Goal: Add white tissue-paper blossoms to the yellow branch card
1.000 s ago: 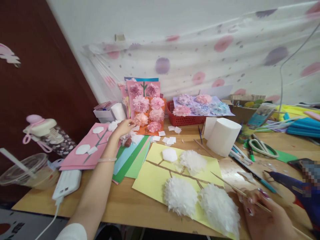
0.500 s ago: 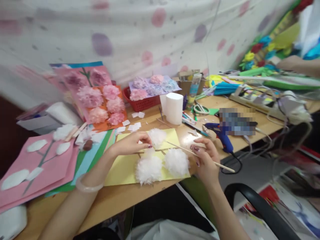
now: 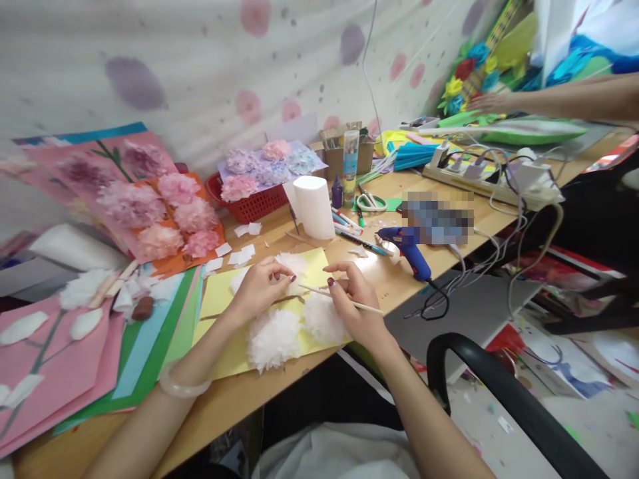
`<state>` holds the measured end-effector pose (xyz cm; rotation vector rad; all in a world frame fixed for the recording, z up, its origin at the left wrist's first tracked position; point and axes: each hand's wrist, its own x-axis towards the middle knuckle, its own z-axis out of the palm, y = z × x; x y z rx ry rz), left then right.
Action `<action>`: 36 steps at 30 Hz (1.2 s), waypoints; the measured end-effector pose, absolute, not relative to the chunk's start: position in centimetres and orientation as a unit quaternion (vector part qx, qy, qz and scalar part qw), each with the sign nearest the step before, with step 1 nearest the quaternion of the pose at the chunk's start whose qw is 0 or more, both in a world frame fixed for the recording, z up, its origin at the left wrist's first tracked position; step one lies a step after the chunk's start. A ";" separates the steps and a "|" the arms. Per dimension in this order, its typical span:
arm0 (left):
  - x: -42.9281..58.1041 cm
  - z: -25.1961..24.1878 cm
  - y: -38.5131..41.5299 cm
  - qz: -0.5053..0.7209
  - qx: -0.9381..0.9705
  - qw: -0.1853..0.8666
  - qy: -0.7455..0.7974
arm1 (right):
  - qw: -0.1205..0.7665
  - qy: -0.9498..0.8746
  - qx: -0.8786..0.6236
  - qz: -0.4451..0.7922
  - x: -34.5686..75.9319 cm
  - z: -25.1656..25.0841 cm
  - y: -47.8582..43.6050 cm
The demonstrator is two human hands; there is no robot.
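Note:
My right hand [image 3: 358, 303] pinches a thin wooden stick [image 3: 370, 308], its far tip pointing left toward my other hand. My left hand [image 3: 260, 287] is closed, thumb and forefinger together beside that tip; what they hold, if anything, is too small to make out. Both hands are over a yellow sheet of paper [image 3: 219, 351] with brown lines on it. Two fluffy white paper pompoms [image 3: 274, 340] lie on its near part, one partly covered by my right hand. More white fluff [image 3: 290, 262] shows behind my left hand.
A blue glue gun [image 3: 410, 253] lies to the right, near a white tissue roll [image 3: 313, 207], markers and scissors [image 3: 372, 201]. Pink sheets [image 3: 74, 352] are at left; a red basket [image 3: 257, 205] stands behind. A power strip [image 3: 486, 183] and another person's arm [image 3: 564, 96] are farther right.
The view has swung right, so the table's things sit farther left. My right hand and the stick have come closer to my left hand, whose fingers now meet near the stick's tip.

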<state>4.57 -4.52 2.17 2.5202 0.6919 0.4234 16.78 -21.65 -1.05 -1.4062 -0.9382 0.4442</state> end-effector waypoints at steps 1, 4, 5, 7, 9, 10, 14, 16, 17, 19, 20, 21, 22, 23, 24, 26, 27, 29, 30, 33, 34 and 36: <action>4.4 2.3 -4.3 0.159 0.925 0.239 0.249 | 0.636 -0.415 -0.622 0.191 16.8 -1.0 -21.5; 3.2 3.2 -3.3 0.153 0.937 0.221 0.224 | 0.621 -0.424 -0.635 0.174 16.7 -1.0 -21.1; 2.7 3.6 -2.9 0.140 0.941 0.216 0.221 | 0.616 -0.428 -0.639 0.168 16.7 -1.0 -20.9; 1.7 4.3 -2.1 0.095 0.946 0.206 0.231 | 0.605 -0.437 -0.646 0.161 16.6 -1.0 -20.7; 1.1 4.6 -1.5 0.034 0.947 0.196 0.252 | 0.597 -0.440 -0.652 0.158 16.5 -1.0 -20.5; 0.9 4.5 -1.2 0.003 0.947 0.193 0.258 | 0.594 -0.440 -0.654 0.158 16.4 -1.0 -20.4; 1.1 3.0 -0.7 -0.065 0.942 0.202 0.259 | 0.576 -0.445 -0.668 0.154 16.5 -0.8 -20.4; 1.3 2.3 -0.6 -0.067 0.941 0.208 0.257 | 0.557 -0.456 -0.679 0.144 16.5 -0.7 -20.3; 1.3 2.0 -0.5 -0.062 0.942 0.209 0.256 | 0.545 -0.461 -0.686 0.137 16.4 -0.6 -20.2; 1.2 1.6 -0.3 -0.049 0.943 0.213 0.252 | 0.520 -0.478 -0.697 0.123 16.3 -0.4 -20.0; 1.1 1.5 -0.3 -0.044 0.942 0.217 0.251 | 0.508 -0.489 -0.699 0.118 16.2 -0.4 -19.9; 1.0 1.4 -0.2 -0.042 0.942 0.220 0.250 | 0.499 -0.499 -0.699 0.116 16.2 -0.4 -19.8; 0.9 1.3 -0.2 -0.039 0.941 0.222 0.250 | 0.492 -0.507 -0.698 0.118 16.1 -0.4 -19.7; 0.8 1.2 -0.1 -0.036 0.941 0.224 0.251 | 0.488 -0.511 -0.697 0.124 16.1 -0.4 -19.6; 0.8 1.1 -0.1 -0.033 0.941 0.224 0.252 | 0.487 -0.510 -0.695 0.136 16.2 -0.5 -19.5; 0.8 0.9 -0.1 -0.022 0.941 0.222 0.255 | 0.501 -0.494 -0.690 0.172 16.4 -0.6 -19.5; 0.8 0.8 -0.1 -0.019 0.941 0.220 0.258 | 0.514 -0.481 -0.685 0.189 16.5 -0.6 -19.6; 0.9 0.9 -0.2 -0.025 0.939 0.219 0.265 | 0.543 -0.457 -0.673 0.209 16.8 -0.7 -19.9; 0.9 0.9 -0.2 -0.030 0.938 0.219 0.268 | 0.558 -0.445 -0.667 0.213 17.0 -0.8 -20.1; 1.0 1.2 -0.3 -0.038 0.935 0.226 0.271 | 0.601 -0.411 -0.650 0.219 17.4 -1.1 -20.6; 1.0 1.3 -0.4 -0.037 0.934 0.229 0.273 | 0.612 -0.400 -0.645 0.222 17.5 -1.1 -20.7; 0.9 1.4 -0.4 -0.033 0.932 0.235 0.274 | 0.625 -0.387 -0.639 0.228 17.6 -1.1 -20.9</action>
